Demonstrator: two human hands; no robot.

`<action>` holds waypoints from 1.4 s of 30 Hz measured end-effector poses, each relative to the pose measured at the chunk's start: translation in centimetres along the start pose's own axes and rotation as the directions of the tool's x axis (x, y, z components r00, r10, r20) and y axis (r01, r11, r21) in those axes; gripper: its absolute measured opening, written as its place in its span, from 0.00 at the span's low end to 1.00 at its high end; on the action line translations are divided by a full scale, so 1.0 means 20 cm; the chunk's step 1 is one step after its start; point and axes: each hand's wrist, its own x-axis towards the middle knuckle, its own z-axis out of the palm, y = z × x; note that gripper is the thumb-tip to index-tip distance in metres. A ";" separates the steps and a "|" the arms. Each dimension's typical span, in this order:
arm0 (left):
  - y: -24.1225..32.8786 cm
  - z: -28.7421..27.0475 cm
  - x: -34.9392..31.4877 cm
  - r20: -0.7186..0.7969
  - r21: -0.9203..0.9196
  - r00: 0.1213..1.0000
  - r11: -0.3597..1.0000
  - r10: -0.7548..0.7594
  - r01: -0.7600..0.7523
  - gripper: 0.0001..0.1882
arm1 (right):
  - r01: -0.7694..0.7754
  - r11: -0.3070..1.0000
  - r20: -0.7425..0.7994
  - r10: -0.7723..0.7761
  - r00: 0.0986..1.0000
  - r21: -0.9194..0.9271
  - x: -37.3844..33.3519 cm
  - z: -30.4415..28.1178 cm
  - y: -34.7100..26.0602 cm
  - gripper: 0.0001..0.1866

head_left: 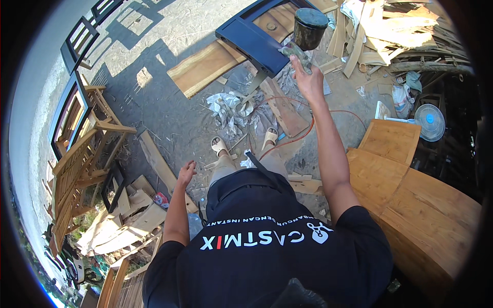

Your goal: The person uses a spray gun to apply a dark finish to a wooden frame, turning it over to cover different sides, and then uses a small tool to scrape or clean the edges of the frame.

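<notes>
My right hand (309,82) reaches forward, its fingers wrapped round a paint-smeared spray gun (297,53). A dark, stained cup with a lid (310,30) appears to sit on the gun. An orange hose (303,134) runs down from near that wrist and curls over the ground. Just left of the gun lies a glossy blue-black painted wooden piece (251,42), like part of a furniture frame. Beneath and beside it is a bare wooden slab (203,69). My left hand (187,173) hangs low at my left side, fingers loosely apart, holding nothing.
Crumpled plastic sheeting (228,109) and loose boards (282,110) litter the ground before my feet. Wooden chair frames (84,154) stand at the left. Brown wooden panels (405,190) and a fan (430,122) are on the right. Scrap wood (395,31) is piled at far right.
</notes>
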 end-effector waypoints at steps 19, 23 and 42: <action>-0.39 -0.08 -0.06 0.199 0.002 0.966 0.986 -0.165 0.168 0.33 | -0.134 0.991 -0.097 0.130 0.987 -0.031 0.15 0.14 -0.21 0.35; -0.31 -0.13 0.06 0.201 0.015 0.975 0.996 -0.090 0.089 0.33 | -0.138 0.988 -0.136 0.128 0.982 -0.068 -0.01 -0.02 -0.04 0.35; -0.19 -0.19 0.09 0.209 -0.017 0.978 0.999 -0.024 0.028 0.34 | -0.030 1.000 -0.019 0.030 0.999 -0.004 0.03 0.27 -0.43 0.36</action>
